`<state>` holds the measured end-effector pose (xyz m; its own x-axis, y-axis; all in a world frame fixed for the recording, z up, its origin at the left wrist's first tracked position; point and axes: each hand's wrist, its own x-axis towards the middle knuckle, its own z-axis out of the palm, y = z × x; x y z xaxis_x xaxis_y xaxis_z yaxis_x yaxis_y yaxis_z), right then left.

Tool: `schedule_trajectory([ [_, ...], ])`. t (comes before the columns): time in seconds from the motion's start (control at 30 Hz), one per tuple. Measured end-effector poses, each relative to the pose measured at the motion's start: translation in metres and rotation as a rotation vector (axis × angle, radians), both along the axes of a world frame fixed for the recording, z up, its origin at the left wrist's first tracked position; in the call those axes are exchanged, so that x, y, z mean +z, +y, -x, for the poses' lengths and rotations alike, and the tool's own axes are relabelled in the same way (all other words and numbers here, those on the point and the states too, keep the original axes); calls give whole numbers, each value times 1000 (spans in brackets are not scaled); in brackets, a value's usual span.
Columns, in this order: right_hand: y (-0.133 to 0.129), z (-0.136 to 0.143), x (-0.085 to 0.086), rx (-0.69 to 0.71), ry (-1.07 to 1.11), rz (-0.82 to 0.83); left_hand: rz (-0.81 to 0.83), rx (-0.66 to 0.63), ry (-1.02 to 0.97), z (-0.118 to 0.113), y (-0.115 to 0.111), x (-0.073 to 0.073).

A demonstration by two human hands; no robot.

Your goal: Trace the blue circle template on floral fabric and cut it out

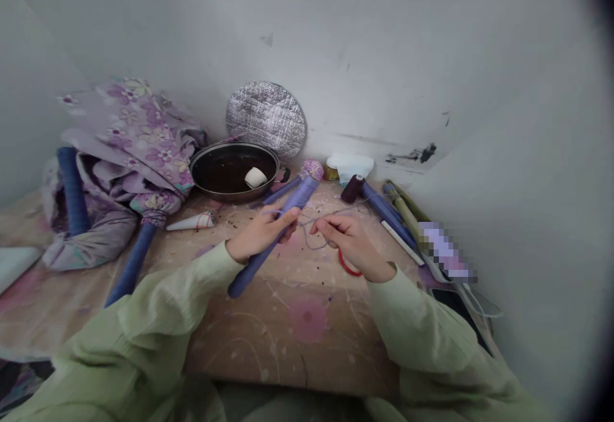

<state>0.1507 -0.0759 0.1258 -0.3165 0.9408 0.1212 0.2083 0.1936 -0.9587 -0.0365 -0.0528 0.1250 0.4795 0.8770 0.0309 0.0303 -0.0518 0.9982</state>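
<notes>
My left hand point(268, 230) is wrapped round a blue-purple stick point(259, 264), which slants up and away to the right. Flowered fabric is bound over its far end point(313, 169). To the right, my right hand point(338, 233) is closed in a pinch on a thin purple thread point(314, 247), which hangs in a loose loop between the two hands. Red scissors handles point(348, 263) show partly beneath my right hand. A dark spool of thread point(354, 188) stands beyond it.
A black pan point(235, 197) holding a white cup point(256, 178) sits at the back, before a silver round mat point(268, 115). Flowered fabric point(139, 128) and another blue stick point(134, 259) lie left. Sticks point(386, 211) and a phone point(458, 310) lie right.
</notes>
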Motion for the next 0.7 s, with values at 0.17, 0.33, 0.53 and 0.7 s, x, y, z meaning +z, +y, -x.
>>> schedule_trajectory([
  [0.17,-2,-1,-7,-33,23,-9,186,-119,-165,-5,-1,-6],
  [0.33,-6,2,-10,-48,17,-10,199,-65,-200,-9,1,-10],
  [0.53,-12,6,-17,-65,-36,-12,180,56,-229,-18,5,-16],
  [0.7,-11,1,-29,-88,-56,-17,217,-11,-265,-24,7,-17],
])
